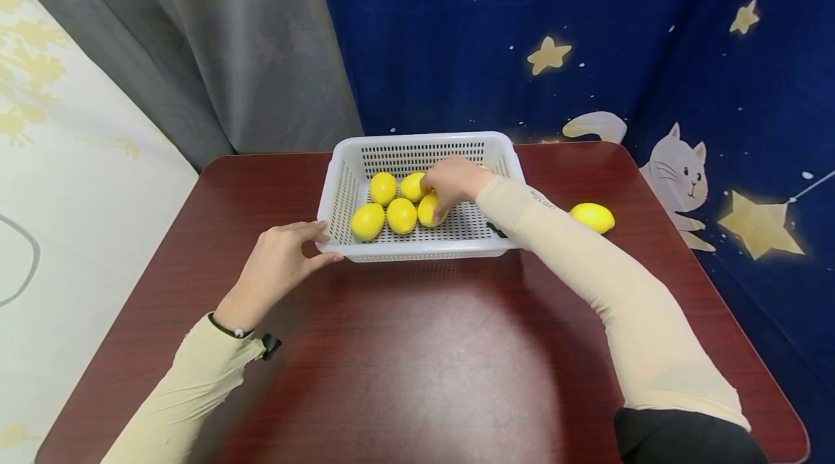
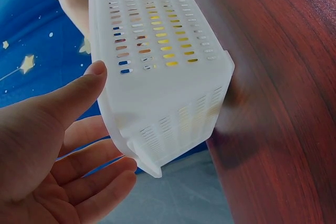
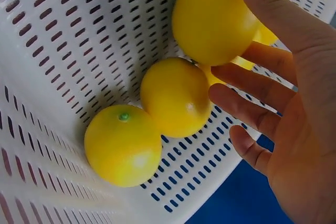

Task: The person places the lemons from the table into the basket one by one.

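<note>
A white perforated plastic basket [image 1: 424,250] stands near the back edge of the table, with several yellow lemons [image 1: 368,222] inside. My left hand [image 1: 277,261] holds the basket's near left corner, thumb on the outer wall and fingers at the rim; the left wrist view shows this corner close up. Inside the basket, my right hand [image 1: 453,181] grips a lemon [image 3: 215,19] between thumb and fingers. Two more lemons [image 3: 123,145] lie beyond it on the basket floor in the right wrist view. The right hand partly hides the basket's right part and a lemon there.
One lemon [image 1: 592,217] lies on the dark red table [image 1: 417,362] to the right of the basket, beside the right forearm. Behind the table hang a grey curtain [image 1: 274,51] and a blue star-patterned curtain [image 1: 457,51].
</note>
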### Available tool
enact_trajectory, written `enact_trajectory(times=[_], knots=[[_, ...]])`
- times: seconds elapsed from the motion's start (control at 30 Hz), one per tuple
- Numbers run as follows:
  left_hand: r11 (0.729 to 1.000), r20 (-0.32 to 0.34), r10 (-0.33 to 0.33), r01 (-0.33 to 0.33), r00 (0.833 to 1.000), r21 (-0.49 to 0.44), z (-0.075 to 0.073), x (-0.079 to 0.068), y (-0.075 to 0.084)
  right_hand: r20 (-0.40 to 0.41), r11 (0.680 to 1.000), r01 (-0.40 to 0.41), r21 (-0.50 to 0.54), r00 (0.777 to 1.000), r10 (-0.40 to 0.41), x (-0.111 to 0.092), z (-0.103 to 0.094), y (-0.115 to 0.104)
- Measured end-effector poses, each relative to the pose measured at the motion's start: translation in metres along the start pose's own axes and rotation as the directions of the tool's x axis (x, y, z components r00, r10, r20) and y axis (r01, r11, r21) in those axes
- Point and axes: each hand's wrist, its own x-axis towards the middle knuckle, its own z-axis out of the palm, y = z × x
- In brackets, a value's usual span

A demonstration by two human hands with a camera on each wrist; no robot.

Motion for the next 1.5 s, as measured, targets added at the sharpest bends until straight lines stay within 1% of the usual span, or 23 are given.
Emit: enact_trajectory(times=[0.13,0.23,0.4,0.5,0.67,0.87,1.0,1.23,1.4,1.5], knots=[[1.000,0.000,0.000,0.000,1.000,0.003,-0.001,0.000,0.001,-0.004,0.999,-0.017,0.042,1.000,0.017,-0.006,-0.013,0.003],[1.000,0.000,0.001,-0.001,1.000,0.004,-0.001,0.000,0.002,-0.012,0.998,-0.019,0.060,1.000,0.020,-0.012,-0.027,0.006],[1.000,0.000,0.004,-0.004,1.000,0.001,-0.001,-0.001,0.003,-0.055,0.998,-0.022,0.059,0.998,0.025,-0.023,-0.051,0.008],[1.000,-0.005,0.009,-0.009,1.000,0.002,-0.001,-0.001,0.003,-0.059,0.996,-0.036,0.076,0.997,0.040,-0.029,-0.058,0.009],[1.000,-0.008,0.014,-0.014,1.000,0.002,-0.001,-0.001,0.002,-0.031,0.996,-0.046,0.078,0.998,0.048,-0.033,-0.058,0.010],[1.000,-0.007,0.012,-0.012,1.000,-0.001,-0.001,-0.001,0.002,-0.048,0.997,-0.039,0.061,0.998,0.042,-0.041,-0.056,0.013],[1.000,0.000,0.009,-0.009,1.000,0.002,-0.002,0.000,0.002,-0.048,0.998,-0.040,0.041,0.998,0.042,-0.050,-0.056,0.018],[1.000,0.013,-0.002,0.002,1.000,0.008,-0.002,0.000,0.003,-0.061,0.996,-0.069,0.062,0.996,0.073,-0.073,-0.053,0.031],[1.000,0.000,0.005,-0.005,1.000,0.020,-0.003,0.001,0.002,-0.074,0.994,-0.091,0.065,0.993,0.095,-0.082,-0.052,0.039],[1.000,0.000,0.004,-0.004,1.000,0.010,-0.002,0.000,0.002,-0.074,0.993,-0.096,0.063,0.992,0.101,-0.086,-0.052,0.041]])
